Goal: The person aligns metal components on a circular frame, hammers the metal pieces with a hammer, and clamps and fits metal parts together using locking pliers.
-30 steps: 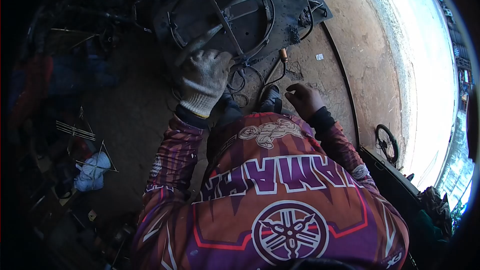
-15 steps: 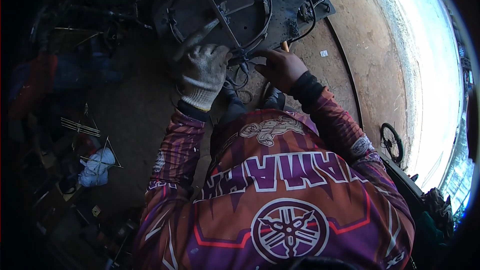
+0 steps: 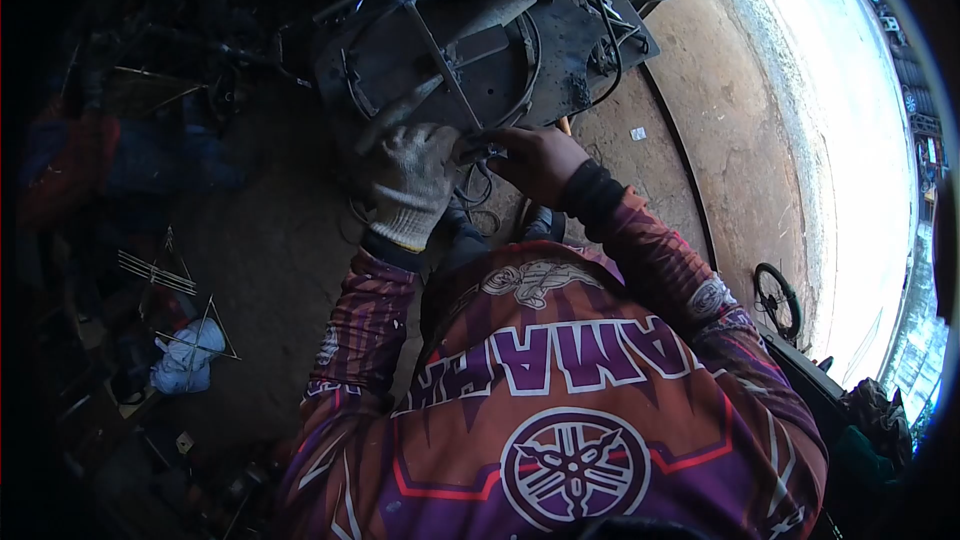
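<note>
My left hand (image 3: 410,172), in a pale knit glove, is closed at the near edge of a dark metal table (image 3: 570,90). My bare right hand (image 3: 538,160) has its fingers curled around a small dark piece (image 3: 482,148) between both hands. The shape of that piece is hard to make out in the shade, and looped cable (image 3: 484,185) hangs below it. Just beyond my hands, a round metal frame (image 3: 532,50) with a crossbar (image 3: 432,45) lies on the table. A long grey tapering bar (image 3: 495,12) slants under the crossbar toward my left glove.
A dark hose or rod (image 3: 685,155) runs along the dirt floor at right, near a small white scrap (image 3: 638,133). A bicycle wheel (image 3: 777,300) stands farther right. On the left are thin-rod triangular frames (image 3: 160,275) and a whitish bundle (image 3: 187,355).
Both hands sit slightly lower in view, and my right hand has moved left, closer to my gloved left hand. The camera view has shifted a little.
</note>
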Demonstrator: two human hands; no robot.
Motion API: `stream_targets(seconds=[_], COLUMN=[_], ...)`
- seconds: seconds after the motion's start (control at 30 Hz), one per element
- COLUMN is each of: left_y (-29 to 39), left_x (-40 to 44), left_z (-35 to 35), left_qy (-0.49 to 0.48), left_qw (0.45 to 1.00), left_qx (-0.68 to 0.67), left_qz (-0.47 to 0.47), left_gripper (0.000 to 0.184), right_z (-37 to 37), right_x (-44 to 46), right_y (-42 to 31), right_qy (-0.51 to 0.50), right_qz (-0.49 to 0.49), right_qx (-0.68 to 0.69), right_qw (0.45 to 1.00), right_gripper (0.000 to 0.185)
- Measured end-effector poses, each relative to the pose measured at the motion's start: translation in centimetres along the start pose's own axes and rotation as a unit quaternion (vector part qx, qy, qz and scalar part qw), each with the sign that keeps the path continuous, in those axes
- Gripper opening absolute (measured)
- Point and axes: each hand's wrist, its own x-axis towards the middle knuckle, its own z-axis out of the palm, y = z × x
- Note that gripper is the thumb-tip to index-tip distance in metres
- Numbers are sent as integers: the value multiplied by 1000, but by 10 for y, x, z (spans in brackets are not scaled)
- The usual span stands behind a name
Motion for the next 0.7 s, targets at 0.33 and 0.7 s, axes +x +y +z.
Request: stream_targets(seconds=[0.33,0.7], left_y=[-1,-11], left_x=[0,-6], left_z=[0,14], left_qy=[20,118], left_qw=[1000,993], left_qx=[6,18], left_qz=[-11,20], left_gripper=[15,16], right_z=[1,-81], right_x=[-31,102], right_y=[36,27], right_qy=[152,287], right_qz=[134,41], right_qx=[165,91], right_qw=[965,953], right_gripper=[20,26])
